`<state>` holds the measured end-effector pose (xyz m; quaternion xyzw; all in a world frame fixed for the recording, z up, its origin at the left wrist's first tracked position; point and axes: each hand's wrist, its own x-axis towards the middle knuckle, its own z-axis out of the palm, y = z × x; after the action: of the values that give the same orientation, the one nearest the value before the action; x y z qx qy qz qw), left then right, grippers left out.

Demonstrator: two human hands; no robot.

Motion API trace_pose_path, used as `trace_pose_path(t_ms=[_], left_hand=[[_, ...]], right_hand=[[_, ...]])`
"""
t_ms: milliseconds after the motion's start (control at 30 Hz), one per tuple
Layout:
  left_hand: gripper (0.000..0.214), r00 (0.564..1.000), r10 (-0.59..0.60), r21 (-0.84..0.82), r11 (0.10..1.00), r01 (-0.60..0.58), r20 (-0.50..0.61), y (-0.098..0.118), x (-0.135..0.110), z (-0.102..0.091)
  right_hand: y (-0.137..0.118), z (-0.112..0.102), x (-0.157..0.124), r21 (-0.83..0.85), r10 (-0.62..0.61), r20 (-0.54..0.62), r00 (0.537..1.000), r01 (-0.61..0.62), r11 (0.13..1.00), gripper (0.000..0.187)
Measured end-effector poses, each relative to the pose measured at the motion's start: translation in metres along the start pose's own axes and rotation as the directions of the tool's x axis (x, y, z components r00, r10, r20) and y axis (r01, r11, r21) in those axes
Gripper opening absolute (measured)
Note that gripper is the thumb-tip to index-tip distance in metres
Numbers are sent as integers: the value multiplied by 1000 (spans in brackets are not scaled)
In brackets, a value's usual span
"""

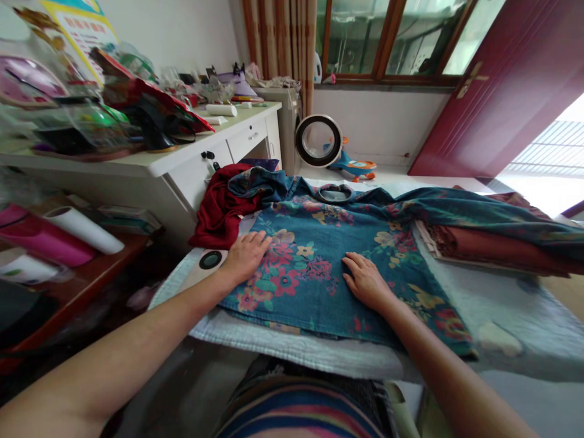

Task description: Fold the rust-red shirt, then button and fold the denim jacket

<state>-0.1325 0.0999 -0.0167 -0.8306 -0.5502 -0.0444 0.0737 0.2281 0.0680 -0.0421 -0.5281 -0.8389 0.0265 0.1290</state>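
A blue floral long-sleeved top (328,243) lies spread on a pale padded cloth (319,359), its neckline facing away from me. My left hand (247,255) rests flat on the top's left side, fingers extended. Over the middle right of the top, my right hand (367,283) lies palm down with its fingers stretched out. The right sleeve reaches out across a folded reddish-brown cloth (488,246). Toward the far left, the other sleeve is bunched on a dark red garment (219,207). Neither hand grasps anything.
At the left stands a white desk (205,140) crowded with items, with a low wooden shelf (86,274) beneath. Behind the padded cloth are a washing machine with its round door (318,141) swung out and a blue-orange ride-on toy (353,165). A red door (479,91) stands at the right.
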Motion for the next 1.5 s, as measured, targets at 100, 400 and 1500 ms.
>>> trace_pose_path(t_ms=[100, 400, 1500], left_hand=[[44, 986, 157, -147, 978, -147, 59, 28, -9, 10], [35, 961, 276, -347, 902, -255, 12, 77, -29, -5], [18, 824, 565, -510, 718, -474, 30, 178, -41, -27]], right_hand=[[-8, -3, -21, 12, -6, -1, 1000, 6, 1000, 42], [-23, -40, -74, 237, -114, 53, 992, 99, 966, 17], [-5, -70, -112, 454, -6, 167, 986, -72, 888, 23]])
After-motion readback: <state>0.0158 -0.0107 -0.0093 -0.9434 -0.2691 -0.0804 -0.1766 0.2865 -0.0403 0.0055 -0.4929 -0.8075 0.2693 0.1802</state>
